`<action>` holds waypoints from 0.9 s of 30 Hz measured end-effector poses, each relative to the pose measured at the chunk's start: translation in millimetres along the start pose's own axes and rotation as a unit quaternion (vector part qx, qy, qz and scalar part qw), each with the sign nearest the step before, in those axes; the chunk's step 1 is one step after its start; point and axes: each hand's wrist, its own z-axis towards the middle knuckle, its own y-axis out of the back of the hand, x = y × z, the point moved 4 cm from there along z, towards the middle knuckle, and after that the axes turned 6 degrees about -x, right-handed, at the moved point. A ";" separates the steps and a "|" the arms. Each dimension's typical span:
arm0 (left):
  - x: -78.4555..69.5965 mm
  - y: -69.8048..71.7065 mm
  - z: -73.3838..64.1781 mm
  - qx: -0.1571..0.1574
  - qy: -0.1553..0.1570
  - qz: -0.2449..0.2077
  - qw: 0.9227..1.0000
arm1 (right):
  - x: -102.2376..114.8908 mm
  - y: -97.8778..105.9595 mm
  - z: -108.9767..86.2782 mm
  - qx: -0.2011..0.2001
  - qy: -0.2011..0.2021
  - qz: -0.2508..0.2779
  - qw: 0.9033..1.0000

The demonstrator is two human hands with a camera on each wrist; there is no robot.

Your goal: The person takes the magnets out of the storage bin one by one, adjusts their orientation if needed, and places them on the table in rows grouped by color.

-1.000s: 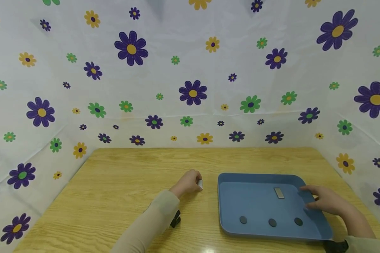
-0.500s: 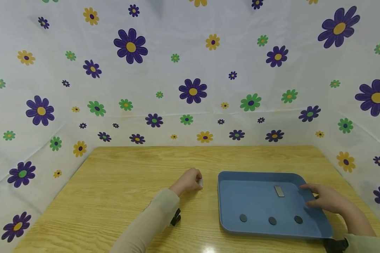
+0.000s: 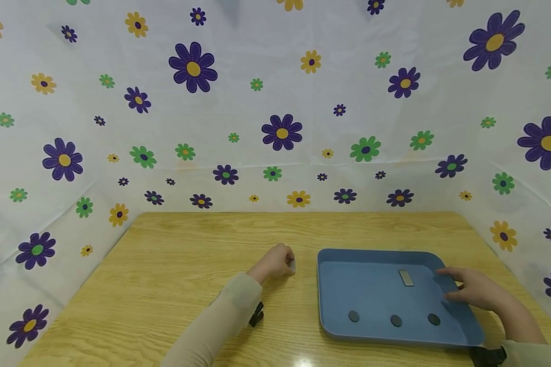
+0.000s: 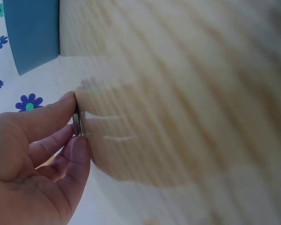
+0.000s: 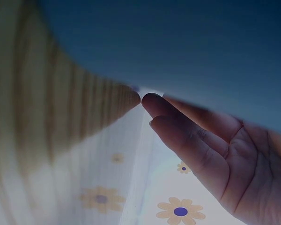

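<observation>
Movement since the earlier frames: a slight shift of the head view only; all items keep their places. Listed left to right: white cloth [image 3: 64,214], printed with purple, green and yellow flowers, standing at left, back and right. Worktop [image 3: 165,265], yellow wood grain, glossy. Left sleeve [image 3: 211,321], cream, with a black strap [image 3: 256,316] near the cuff. Left hand [image 3: 275,262], above the worktop, left of the tray; grip pinching a thin piece [image 3: 293,265] between thumb and fingertips, its narrow edge visible in the left wrist view; contact of piece with worktop cannot be told. Tray [image 3: 372,280], blue, raised rim, rounded corners, on the right half of the worktop, near but apart from the left hand. Contents: left disc [image 3: 353,316], dark, flat, near the front wall; middle disc [image 3: 396,320], alike; plate [image 3: 406,278], rectangular, silver-faced, towards the back; right disc [image 3: 433,319], level with the other two. Right hand [image 3: 477,290], at the tray's right wall, thumb and forefinger spread apart over the rim, other fingers outside it; how firm the grip, cannot be told. Black band [image 3: 487,357], at the right wrist. Right sleeve [image 3: 532,354], cream.
</observation>
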 end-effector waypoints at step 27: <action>3.6 3.9 -2.1 0.010 0.002 -0.061 0.998 | -0.1 1.0 -1.4 -0.003 0.002 0.001 1.000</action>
